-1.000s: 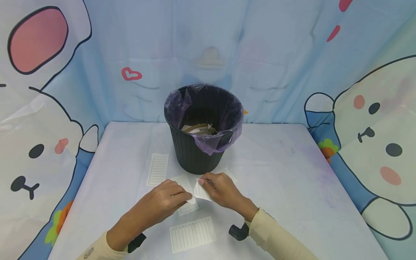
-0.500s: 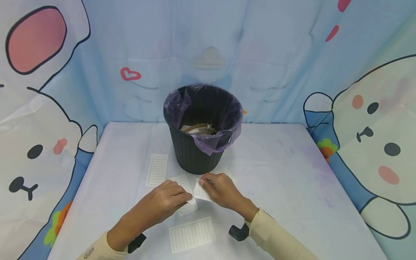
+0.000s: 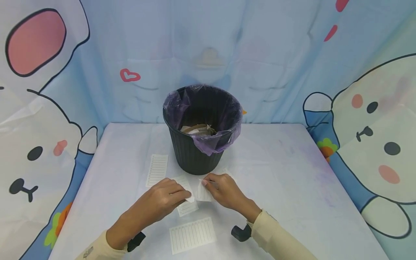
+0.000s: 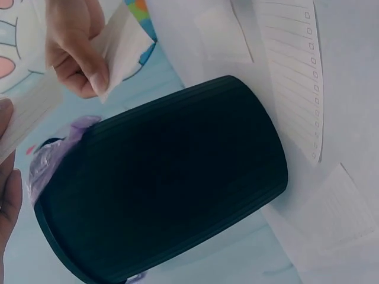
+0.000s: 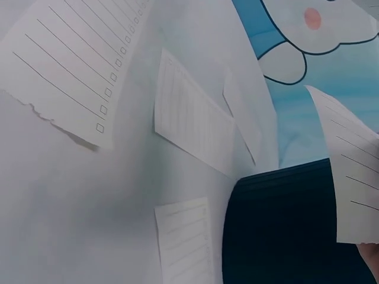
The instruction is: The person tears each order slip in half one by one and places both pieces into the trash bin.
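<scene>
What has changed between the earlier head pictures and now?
The right hand has shifted slightly to the right with its paper, so a clear gap now shows between it and the other paper, where the two met or nearly met before. Nothing was grabbed or let go. The left hand, bin and nearest loose sheet stayed put.

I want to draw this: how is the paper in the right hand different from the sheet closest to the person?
The held paper is lifted in the right hand; the nearest sheet lies flat on the table. That hand hides part of the held paper; the nearest sheet shows whole. Both are white.
</scene>
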Demonstrator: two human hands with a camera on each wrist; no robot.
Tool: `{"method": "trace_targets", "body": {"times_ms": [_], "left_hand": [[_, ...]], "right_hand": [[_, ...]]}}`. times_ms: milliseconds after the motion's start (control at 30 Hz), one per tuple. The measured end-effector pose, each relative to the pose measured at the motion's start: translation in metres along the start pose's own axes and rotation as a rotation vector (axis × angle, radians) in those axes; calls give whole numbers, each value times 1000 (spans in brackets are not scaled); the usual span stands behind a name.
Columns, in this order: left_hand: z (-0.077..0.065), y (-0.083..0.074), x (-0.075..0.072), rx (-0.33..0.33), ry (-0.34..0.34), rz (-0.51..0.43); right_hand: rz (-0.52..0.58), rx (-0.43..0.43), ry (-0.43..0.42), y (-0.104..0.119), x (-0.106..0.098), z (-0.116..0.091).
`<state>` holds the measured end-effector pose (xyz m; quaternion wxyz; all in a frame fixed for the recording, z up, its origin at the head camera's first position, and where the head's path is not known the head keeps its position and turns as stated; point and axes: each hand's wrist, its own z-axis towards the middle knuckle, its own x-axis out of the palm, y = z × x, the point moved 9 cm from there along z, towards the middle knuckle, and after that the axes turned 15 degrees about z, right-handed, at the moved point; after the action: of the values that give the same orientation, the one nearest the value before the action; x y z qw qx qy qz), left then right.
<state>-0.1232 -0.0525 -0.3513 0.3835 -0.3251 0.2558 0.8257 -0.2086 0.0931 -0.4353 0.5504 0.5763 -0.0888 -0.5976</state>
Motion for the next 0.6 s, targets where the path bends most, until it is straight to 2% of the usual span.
{"method": "trace_targets", "body": {"times_ms": [133, 267, 467, 600], "left_hand": [[3, 9, -5, -16, -22, -7], [9, 23, -16, -45, -54, -25], [24, 55, -39, -108, -122, -43], [35, 76, -49, -151, -151, -46]], "right_hand": [[-3, -39, 23, 12, -11, -1], [-5, -130, 31, 35, -29, 0], [13, -313, 17, 77, -67, 10], [46, -359, -3, 98, -95, 25]]}}
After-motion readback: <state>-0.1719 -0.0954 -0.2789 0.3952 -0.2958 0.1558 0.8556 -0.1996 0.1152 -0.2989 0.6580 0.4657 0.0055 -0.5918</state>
